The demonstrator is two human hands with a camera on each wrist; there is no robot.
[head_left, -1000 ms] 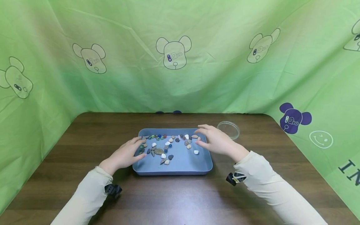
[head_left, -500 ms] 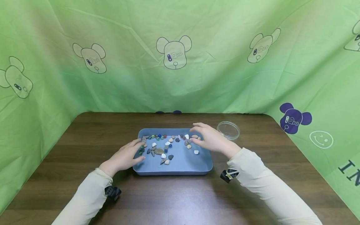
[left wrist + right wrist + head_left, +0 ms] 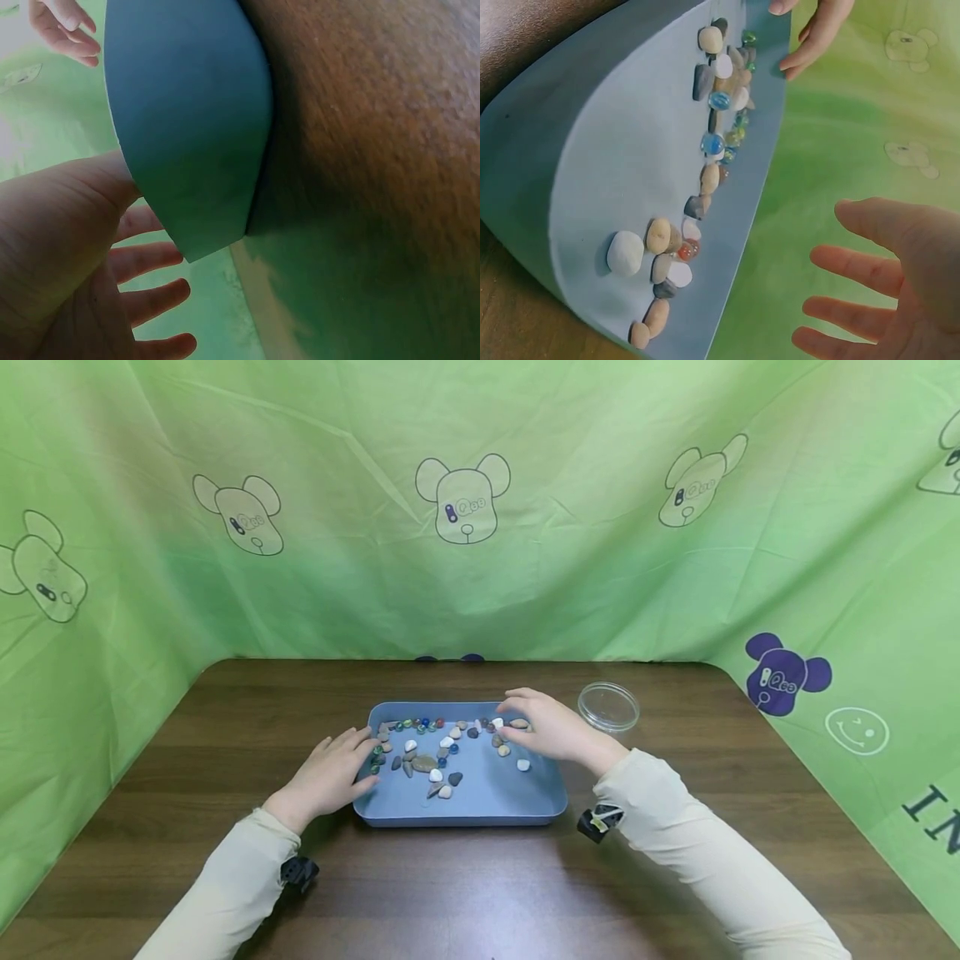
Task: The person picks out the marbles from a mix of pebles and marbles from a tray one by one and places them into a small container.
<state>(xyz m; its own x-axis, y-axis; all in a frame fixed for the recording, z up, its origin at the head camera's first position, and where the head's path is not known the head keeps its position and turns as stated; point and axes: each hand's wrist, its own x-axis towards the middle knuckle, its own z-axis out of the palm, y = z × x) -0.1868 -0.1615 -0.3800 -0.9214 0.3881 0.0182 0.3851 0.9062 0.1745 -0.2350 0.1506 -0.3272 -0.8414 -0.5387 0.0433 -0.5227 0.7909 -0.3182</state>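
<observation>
A blue tray (image 3: 525, 797) sits mid-table and holds several small stones (image 3: 424, 763) and glass beads (image 3: 423, 724). My left hand (image 3: 352, 760) rests at the tray's left rim with its fingers spread and holds nothing. In the left wrist view, those fingers (image 3: 150, 296) lie beside the tray's outer wall (image 3: 187, 112). My right hand (image 3: 525, 722) hovers over the tray's far right corner, just above a tan stone (image 3: 518, 723). Seen from the right wrist, its fingers (image 3: 855, 274) are spread and empty above the stones (image 3: 626, 251) in the tray (image 3: 607, 142).
A clear round dish (image 3: 608, 706) stands on the dark wooden table (image 3: 225, 710), just right of the tray's far corner. Green printed cloth (image 3: 465, 527) closes in the back and both sides.
My right hand has drifted left and farther in over the tray's back row of stones. My left hand has slid slightly left onto the rim.
</observation>
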